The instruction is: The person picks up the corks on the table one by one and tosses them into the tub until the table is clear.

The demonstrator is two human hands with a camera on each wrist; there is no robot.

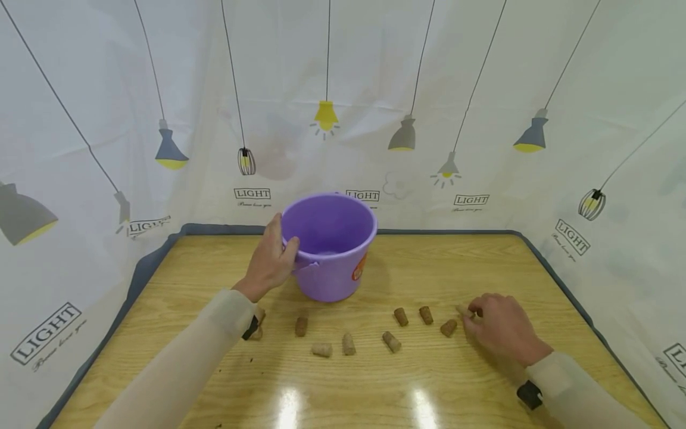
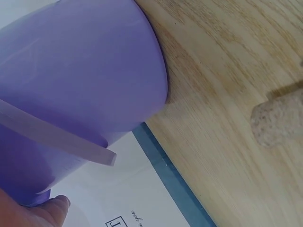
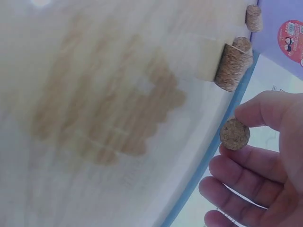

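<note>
A purple bucket [image 1: 329, 283] stands upright near the back middle of the table. My left hand [image 1: 270, 262] grips its left rim, the thumb at the edge; a fingertip [image 2: 59, 205] shows at the corner of the left wrist view. My right hand [image 1: 504, 328] is at the right side of the table. Between its thumb and fingers it pinches a cork [image 3: 235, 134], seen end-on in the right wrist view. Nearest that hand lies a brown cork [image 1: 449, 327], with two more, a cork [image 1: 426, 315] and another cork [image 1: 401, 316], to its left.
Several other corks lie in front of the bucket, including a pale cork [image 1: 321, 350], a standing or end-on cork [image 1: 349, 344] and a dark cork [image 1: 301, 326]. Something cork-coloured [image 1: 258, 330] is partly hidden by my left wrist. Lamp-printed cloth [image 1: 332, 149] surrounds the wooden table [image 1: 343, 393].
</note>
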